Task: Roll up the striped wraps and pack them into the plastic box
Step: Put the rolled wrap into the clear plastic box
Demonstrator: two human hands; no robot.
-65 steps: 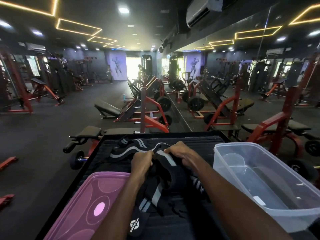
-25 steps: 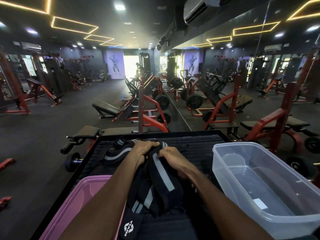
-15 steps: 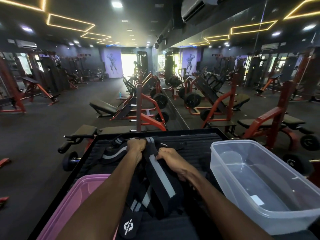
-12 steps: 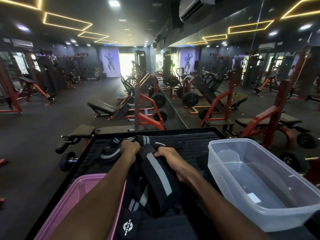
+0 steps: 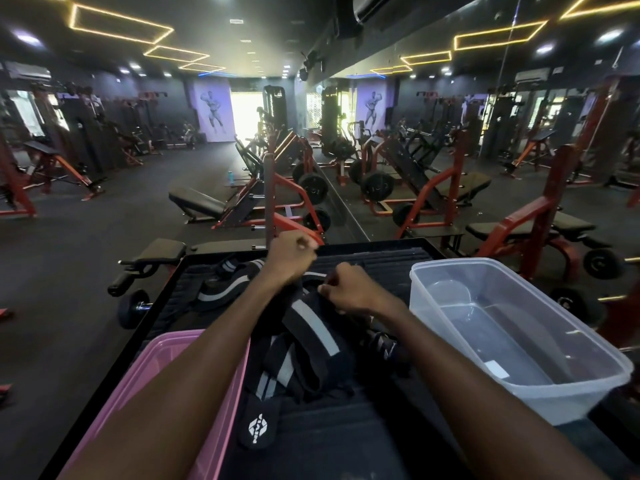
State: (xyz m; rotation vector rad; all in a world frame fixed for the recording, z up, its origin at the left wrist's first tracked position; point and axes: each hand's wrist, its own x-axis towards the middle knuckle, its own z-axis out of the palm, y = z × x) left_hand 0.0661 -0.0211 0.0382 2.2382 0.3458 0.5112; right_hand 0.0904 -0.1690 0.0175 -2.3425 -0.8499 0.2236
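A black wrap with a grey stripe [image 5: 313,329] lies bunched in the middle of the black table [image 5: 381,258], its logo tab [image 5: 258,427] hanging toward me. My left hand [image 5: 291,258] is a raised fist over the table's far edge, and the wrap's end runs up under it. My right hand [image 5: 349,289] pinches the wrap's upper edge just right of the left wrist. A second striped wrap [image 5: 221,292] lies loose on the table to the left. The clear plastic box [image 5: 433,271] stands at the right, with no wraps in it.
A pink plastic lid [image 5: 138,393] lies at the table's near left, partly under my left forearm. A dumbbell [image 5: 130,308] and a padded bench [image 5: 162,249] stand just left of the table. Red weight machines and a mirrored wall fill the room beyond.
My left hand has lifted up and away from my right hand, drawing the wrap's end with it. My right hand stays on the wrap. The camera has tilted slightly.
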